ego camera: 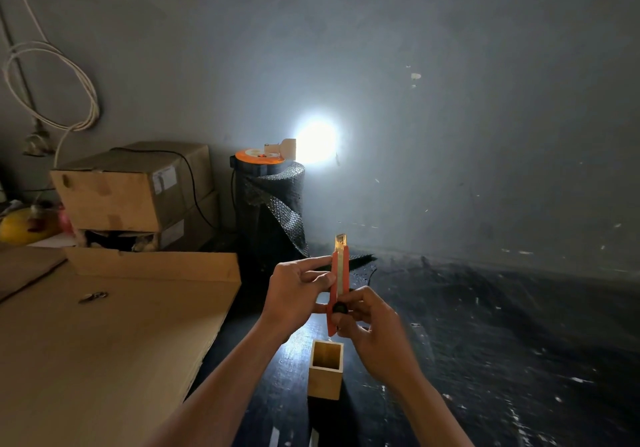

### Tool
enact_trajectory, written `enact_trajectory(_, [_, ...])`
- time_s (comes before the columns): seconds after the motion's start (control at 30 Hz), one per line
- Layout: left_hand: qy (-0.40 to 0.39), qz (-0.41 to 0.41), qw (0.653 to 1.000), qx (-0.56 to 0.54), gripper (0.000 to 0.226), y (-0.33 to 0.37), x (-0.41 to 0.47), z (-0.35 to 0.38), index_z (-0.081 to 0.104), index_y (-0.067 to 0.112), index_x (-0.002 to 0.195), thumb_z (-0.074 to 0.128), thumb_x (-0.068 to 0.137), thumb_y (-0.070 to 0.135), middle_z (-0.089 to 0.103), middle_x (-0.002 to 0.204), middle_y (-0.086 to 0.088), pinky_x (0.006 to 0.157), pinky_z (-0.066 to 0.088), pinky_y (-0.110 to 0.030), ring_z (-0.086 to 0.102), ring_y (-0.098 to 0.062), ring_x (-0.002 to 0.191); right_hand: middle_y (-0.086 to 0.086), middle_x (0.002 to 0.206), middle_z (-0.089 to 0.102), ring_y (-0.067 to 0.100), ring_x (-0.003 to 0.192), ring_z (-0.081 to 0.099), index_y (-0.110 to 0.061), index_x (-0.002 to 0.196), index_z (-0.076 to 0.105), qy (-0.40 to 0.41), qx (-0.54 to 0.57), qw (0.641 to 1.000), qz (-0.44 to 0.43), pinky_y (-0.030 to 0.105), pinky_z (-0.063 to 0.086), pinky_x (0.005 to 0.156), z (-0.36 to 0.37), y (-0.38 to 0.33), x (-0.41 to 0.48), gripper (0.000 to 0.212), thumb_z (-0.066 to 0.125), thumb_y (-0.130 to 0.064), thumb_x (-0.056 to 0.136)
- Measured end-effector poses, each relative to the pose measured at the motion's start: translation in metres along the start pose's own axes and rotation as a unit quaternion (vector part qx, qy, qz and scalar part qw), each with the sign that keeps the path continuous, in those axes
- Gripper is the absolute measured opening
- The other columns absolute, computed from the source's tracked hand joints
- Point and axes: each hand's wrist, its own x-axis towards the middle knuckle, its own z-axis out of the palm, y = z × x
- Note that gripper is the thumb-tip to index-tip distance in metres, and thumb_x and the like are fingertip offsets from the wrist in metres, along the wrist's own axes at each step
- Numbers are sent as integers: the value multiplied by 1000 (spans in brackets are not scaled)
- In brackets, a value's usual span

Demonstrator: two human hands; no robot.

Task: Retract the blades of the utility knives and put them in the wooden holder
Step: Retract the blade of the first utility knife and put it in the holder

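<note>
An orange utility knife [339, 273] stands nearly upright in the air, a short piece of blade showing at its top end. My left hand [298, 290] pinches the knife's upper body from the left. My right hand [370, 322] grips the lower end, thumb by the black slider knob. Directly below the knife stands a square wooden holder [325, 374] on the dark floor, open at the top, with nothing visible inside.
Flat cardboard sheets [104, 335] lie to the left, with stacked cardboard boxes [138, 187] behind them. A roll of dark mesh [273, 211] with an orange-topped lamp on it stands against the wall. The dark speckled floor [502, 325] stretches to the right.
</note>
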Motion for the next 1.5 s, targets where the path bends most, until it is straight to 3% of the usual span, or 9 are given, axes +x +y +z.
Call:
enact_trajectory(0.13, [2,-9,1000,-13,34,-8,0,-2,74,13,126,68,95,0,81,109,-8,74,68,-43,82,-21,90,-19,84,74,-1,79,72,-25,84,56,13,44,998,31,17,58,64,8,6,2,21,77,-27,83])
enact_trajectory(0.33, [-14,-49,995,-87,31,-20,-4,-3,76,18,112,70,91,-4,84,94,-11,63,67,-41,82,-29,81,-16,108,71,8,96,72,-41,115,50,5,74,996,48,33,60,86,14,17,12,45,61,-62,76])
enact_trajectory(0.43, [-36,-58,993,-98,32,-34,-6,1,76,14,117,72,90,-2,83,94,-13,63,66,-40,82,-31,84,-19,107,69,9,100,71,-38,128,52,10,82,996,39,34,61,86,14,22,26,44,64,-51,88])
enact_trajectory(0.67, [-56,-89,989,-108,29,-81,4,6,74,6,121,72,92,1,82,100,-18,71,67,-43,81,-32,91,-1,93,77,15,87,76,-28,111,66,4,131,989,64,43,64,76,19,48,53,29,72,-10,89])
enact_trajectory(0.8, [-11,-141,990,-10,28,-126,16,6,76,8,118,77,90,12,81,108,-15,72,67,-34,81,-22,92,1,89,76,18,84,76,-33,107,64,11,111,991,80,46,64,74,34,82,62,30,72,-11,89])
enact_trajectory(0.97, [11,-140,967,211,34,-179,25,8,75,17,123,77,90,17,76,124,-3,99,59,-38,72,-18,116,4,88,73,19,77,75,-32,110,61,10,79,990,115,46,65,69,54,120,80,31,68,-9,90])
enact_trajectory(1.23, [-112,-169,923,328,83,-217,36,28,49,13,151,87,80,32,54,154,-7,120,38,-40,48,-23,145,0,94,70,8,77,68,-20,109,59,15,-7,988,153,11,48,52,87,157,96,20,67,-12,92])
enact_trajectory(1.33, [-105,-191,924,314,84,-230,36,31,51,10,148,90,76,29,57,150,-10,117,41,-39,52,-25,141,3,97,71,16,81,71,-22,106,58,2,-23,986,164,26,59,60,101,171,94,19,67,-13,92])
enact_trajectory(1.5, [-104,-206,925,302,47,-248,35,30,70,27,117,90,74,25,78,113,-2,95,57,-38,71,-23,111,0,94,73,23,83,71,-26,103,59,-11,-70,980,188,43,61,71,119,190,88,18,65,-16,89])
